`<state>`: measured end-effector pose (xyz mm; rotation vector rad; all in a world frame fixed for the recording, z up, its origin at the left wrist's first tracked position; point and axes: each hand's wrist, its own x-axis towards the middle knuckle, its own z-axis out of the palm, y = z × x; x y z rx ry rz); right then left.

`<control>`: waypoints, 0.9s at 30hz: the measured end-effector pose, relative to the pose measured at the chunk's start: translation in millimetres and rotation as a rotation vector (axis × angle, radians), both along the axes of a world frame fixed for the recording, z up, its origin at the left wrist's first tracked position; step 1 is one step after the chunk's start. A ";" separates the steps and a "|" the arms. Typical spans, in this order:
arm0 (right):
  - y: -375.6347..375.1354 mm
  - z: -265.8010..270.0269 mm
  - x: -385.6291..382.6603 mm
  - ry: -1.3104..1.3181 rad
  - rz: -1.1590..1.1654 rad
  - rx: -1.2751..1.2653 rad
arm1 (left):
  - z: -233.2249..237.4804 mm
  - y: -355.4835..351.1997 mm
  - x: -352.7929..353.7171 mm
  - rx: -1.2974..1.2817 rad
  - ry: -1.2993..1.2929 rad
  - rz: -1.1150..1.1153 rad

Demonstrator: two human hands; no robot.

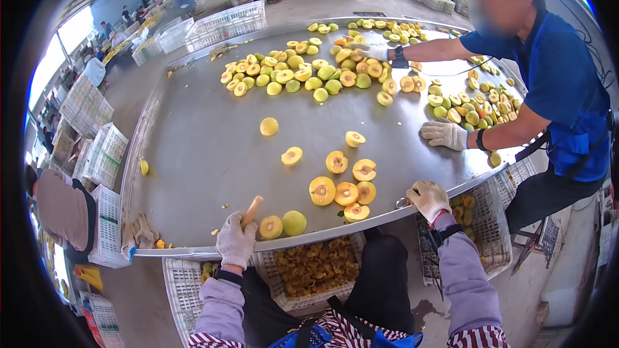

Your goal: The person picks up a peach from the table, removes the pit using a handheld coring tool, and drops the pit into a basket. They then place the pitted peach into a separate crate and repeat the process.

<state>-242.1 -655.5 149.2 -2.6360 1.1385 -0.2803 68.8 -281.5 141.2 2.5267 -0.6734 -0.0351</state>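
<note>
My left hand (236,240), in a pale work glove, is closed round a tool with a wooden handle (252,211) at the metal table's near edge. Just right of it lie a cut fruit half (271,227) and a greenish fruit (294,223). My right hand (428,200), also gloved, rests at the table edge, fingers curled, with a small metal piece (403,203) beside its fingertips. Between my hands several halved yellow fruits (346,193) lie, many cut side up. A crate of brown scraps (317,267) stands below the edge, between my knees.
A co-worker (554,84) in blue leans in from the right, one gloved hand in the large fruit pile (290,71), the other flat on the table (213,142). Gloves (140,232) lie at the near left corner. Crates (106,154) stand left; another (483,232) stands below right.
</note>
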 end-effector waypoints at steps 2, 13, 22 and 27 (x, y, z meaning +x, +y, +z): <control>1.3 -0.7 0.1 -0.015 0.036 -0.019 | -1.3 0.2 -0.4 -0.005 -0.013 0.006; 4.0 -4.8 9.8 0.073 -0.017 0.026 | -3.3 4.2 1.5 0.006 0.010 0.015; 0.7 -6.9 7.7 0.029 0.049 -0.015 | -7.8 4.9 2.1 -0.022 -0.035 -0.003; -15.7 9.1 26.1 0.039 -0.095 0.311 | -13.1 5.3 3.3 -0.033 -0.077 0.004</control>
